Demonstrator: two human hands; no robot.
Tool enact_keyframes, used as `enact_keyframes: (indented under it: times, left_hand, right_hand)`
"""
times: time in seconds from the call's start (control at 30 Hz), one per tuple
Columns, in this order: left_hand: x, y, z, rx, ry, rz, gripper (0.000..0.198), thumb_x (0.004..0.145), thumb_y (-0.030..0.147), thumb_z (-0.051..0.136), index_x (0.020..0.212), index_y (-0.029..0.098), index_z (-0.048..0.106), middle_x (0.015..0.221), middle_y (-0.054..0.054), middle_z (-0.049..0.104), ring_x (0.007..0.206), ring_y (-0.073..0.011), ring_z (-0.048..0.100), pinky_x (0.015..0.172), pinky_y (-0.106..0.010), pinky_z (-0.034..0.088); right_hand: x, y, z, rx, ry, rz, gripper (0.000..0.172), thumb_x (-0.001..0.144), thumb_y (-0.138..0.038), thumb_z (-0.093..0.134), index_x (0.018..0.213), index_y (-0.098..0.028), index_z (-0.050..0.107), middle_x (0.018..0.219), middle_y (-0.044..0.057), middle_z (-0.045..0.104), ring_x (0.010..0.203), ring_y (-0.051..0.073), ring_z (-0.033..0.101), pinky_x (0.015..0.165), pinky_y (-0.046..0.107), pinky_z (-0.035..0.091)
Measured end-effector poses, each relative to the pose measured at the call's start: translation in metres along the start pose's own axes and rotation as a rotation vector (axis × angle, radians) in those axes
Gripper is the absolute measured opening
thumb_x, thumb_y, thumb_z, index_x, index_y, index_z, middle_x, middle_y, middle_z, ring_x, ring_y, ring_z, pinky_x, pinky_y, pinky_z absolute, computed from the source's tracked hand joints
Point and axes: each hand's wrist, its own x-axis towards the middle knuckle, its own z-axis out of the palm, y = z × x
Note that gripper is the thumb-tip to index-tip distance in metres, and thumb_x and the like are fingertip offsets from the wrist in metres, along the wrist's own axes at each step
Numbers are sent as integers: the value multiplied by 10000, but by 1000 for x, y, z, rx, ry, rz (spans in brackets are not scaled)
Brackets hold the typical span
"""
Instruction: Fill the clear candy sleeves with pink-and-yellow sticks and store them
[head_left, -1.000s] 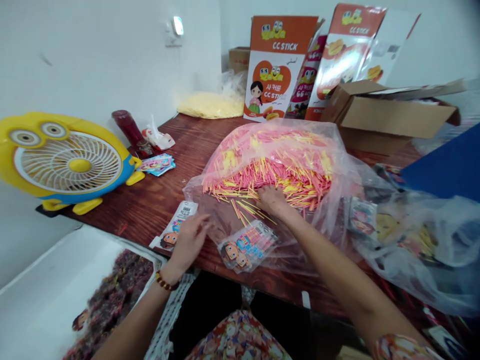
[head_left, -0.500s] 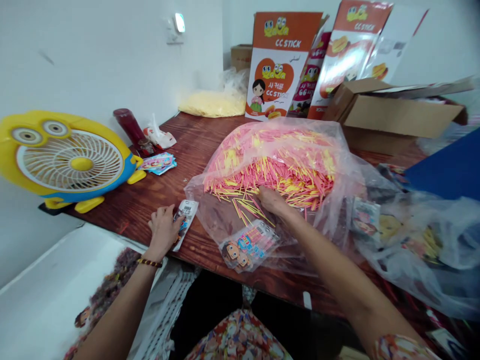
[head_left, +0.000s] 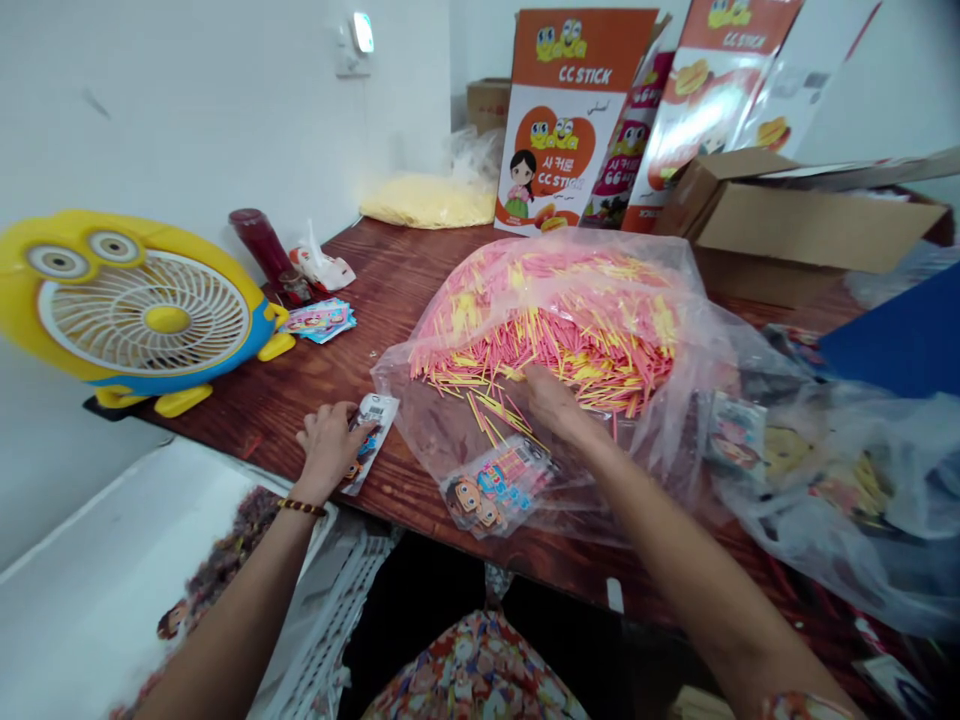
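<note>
A big clear plastic bag (head_left: 450, 440) lies open on the wooden table (head_left: 315, 380), heaped with pink and yellow sticks (head_left: 570, 320). My right hand (head_left: 551, 400) reaches into the bag's mouth, fingers curled into the loose sticks at the heap's near edge. My left hand (head_left: 326, 445) rests on a small printed cartoon packet (head_left: 369, 425) at the table's front edge, fingers closed on it. A filled cartoon packet (head_left: 495, 485) lies just below the right wrist, on the bag's near flap.
A yellow cartoon desk fan (head_left: 142, 315) stands at the left. Behind it are a dark red bottle (head_left: 259, 245) and more packets (head_left: 319, 320). Orange "CC STICK" cartons (head_left: 570, 110) and an open cardboard box (head_left: 795, 225) stand at the back. Another plastic bag (head_left: 840, 480) lies right.
My left hand moved left from the bag's near flap onto the empty packet and closed on it. My right hand stayed in the sticks, shifting slightly.
</note>
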Motion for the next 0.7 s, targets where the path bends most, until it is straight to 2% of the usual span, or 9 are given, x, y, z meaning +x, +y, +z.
enact_keyframes:
  times: [0.1,0.17,0.33,0.4,0.53,0.6,0.7]
  left_hand:
    - [1,0,3,22,16,-12,472,851,531,544,1181,202,620,1209,-174,581,1144,-396,476,890,-512,404]
    - [3,0,4,17,11,-19,451,839,522,558,1151,203,622,1202,-172,582,1142,-397,478,889,-510,403]
    - [6,2,2,-17,-9,-65,417,811,474,591,1112,186,580,1192,-167,590,1146,-387,485,896,-494,399]
    - [6,3,1,-47,-13,-69,413,809,453,594,1122,187,553,1191,-160,599,1154,-380,482,900,-489,394]
    - [6,1,0,-110,-12,-72,431,806,427,597,1159,192,523,1149,-139,640,1162,-371,488,924,-487,369]
    - [5,0,0,-125,1,-67,445,814,411,586,1196,194,515,1150,-136,650,1175,-367,491,935,-482,358]
    - [5,-3,-1,-136,12,-49,431,842,394,552,1225,201,518,1151,-137,660,1175,-356,509,940,-471,354]
  right_hand:
    - [-12,-16,8,-73,-160,-16,268,966,-212,366,1137,-152,563,1162,167,653,1013,264,636,777,319,432]
    - [-16,-24,13,-110,-189,9,273,951,-209,402,1166,-128,550,1169,192,649,1047,291,631,802,341,441]
    - [-16,-40,16,-120,-232,9,352,968,-341,436,1201,-105,555,1222,211,619,1112,302,608,878,358,454]
    - [-15,-43,16,-152,-227,26,338,971,-315,426,1176,-94,580,1248,226,596,1140,305,591,909,365,448]
    - [-13,-39,21,-109,-112,18,335,960,-293,445,1158,-61,585,1237,258,580,1173,342,556,939,401,427]
    - [-10,-32,24,-14,-91,20,285,945,-212,441,1128,-53,591,1184,258,608,1131,324,575,931,387,419]
    - [-2,-20,26,98,-95,16,243,874,-79,443,1045,-68,615,1040,208,669,970,258,623,851,329,435]
